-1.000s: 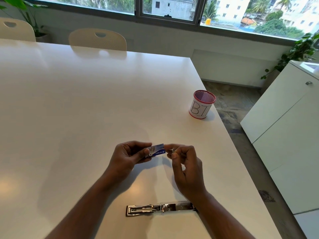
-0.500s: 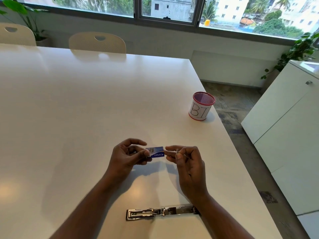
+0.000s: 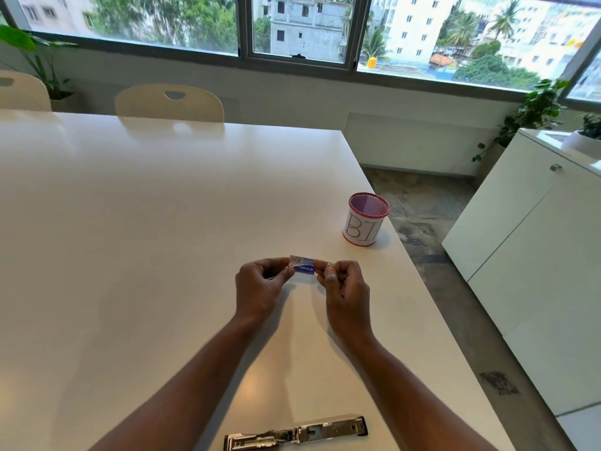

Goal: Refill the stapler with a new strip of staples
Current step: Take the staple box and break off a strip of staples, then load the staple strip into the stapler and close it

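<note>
The stapler (image 3: 296, 432) is laid open on the table (image 3: 130, 239); a blue box (image 3: 304, 267) is pinched by the left hand (image 3: 260, 288), a staple strip (image 3: 329, 264) by the right hand (image 3: 346, 289).

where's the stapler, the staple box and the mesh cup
stapler (image 3: 296, 432): head view, middle of its opened metal body
staple box (image 3: 304, 267): head view, blue printed face
mesh cup (image 3: 363, 230): head view, white lettered side wall

White table (image 3: 136, 222), glossy, with a silvery metal stapler (image 3: 296, 432) near its front edge. Small blue box (image 3: 304, 267) with white lettering and a pale flap; white cup (image 3: 366, 219) with red rims, purple mesh inside, black letters "BI". Cream chairs (image 3: 169, 104), white cabinet (image 3: 533, 255), green plants (image 3: 533, 109), mottled grey floor (image 3: 422, 203)
</note>
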Motion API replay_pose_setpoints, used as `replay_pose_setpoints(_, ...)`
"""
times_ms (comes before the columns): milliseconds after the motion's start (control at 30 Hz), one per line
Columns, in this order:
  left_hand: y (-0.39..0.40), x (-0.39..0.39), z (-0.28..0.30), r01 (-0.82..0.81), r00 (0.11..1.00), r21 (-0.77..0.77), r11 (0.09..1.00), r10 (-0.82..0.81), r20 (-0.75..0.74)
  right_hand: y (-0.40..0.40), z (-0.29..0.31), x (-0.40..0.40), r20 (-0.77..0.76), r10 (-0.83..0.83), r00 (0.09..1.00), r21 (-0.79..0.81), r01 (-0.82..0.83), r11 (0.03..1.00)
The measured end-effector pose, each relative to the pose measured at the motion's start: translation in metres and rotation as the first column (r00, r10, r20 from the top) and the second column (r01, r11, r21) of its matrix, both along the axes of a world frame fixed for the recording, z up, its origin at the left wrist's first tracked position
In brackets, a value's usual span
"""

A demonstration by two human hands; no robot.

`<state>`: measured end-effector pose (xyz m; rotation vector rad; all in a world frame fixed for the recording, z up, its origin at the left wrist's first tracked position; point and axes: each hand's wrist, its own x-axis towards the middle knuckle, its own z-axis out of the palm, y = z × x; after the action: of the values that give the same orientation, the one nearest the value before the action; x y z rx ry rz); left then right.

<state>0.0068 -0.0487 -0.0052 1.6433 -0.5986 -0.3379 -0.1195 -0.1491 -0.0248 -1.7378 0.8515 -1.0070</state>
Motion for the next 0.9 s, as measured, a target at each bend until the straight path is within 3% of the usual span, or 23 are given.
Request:
replay_pose_setpoints(167,-0.036,0.019,-0.005,-0.021,0.944,0.248,0.968,-0.063,0.323,-0.032,0.003,0.032,-0.079,-0.050,0.996,-0.037,0.048,0.998)
replay_pose_setpoints(333,-0.052,0.019,-0.013,-0.086,0.896,0.461,0.883,-0.134,0.423,-0.052,0.008,0.057,-0.131,-0.080,0.988,-0.110,0.065,0.992)
replay_pose_setpoints(500,-0.054,0.021,-0.015,-0.082,0.873,0.559,0.825,-0.211,0.440,-0.053,0.007,0.063,-0.185,-0.072,0.980,-0.160,0.042,0.986)
replay_pose_setpoints(700,-0.044,0.022,-0.010,0.013,0.890,0.521,0.854,-0.248,0.384,-0.048,0.008,0.051,-0.098,-0.087,0.991,-0.090,0.078,0.993)
replay_pose_setpoints(800,-0.028,0.022,-0.002,0.094,0.937,0.374,0.922,-0.210,0.280,-0.040,0.009,0.038,-0.018,-0.111,0.994,-0.006,0.111,0.994)
replay_pose_setpoints(900,0.006,0.010,0.000,0.142,0.943,0.250,0.958,-0.208,0.260,-0.020,0.010,0.017,0.077,-0.046,0.996,0.108,0.037,0.993)
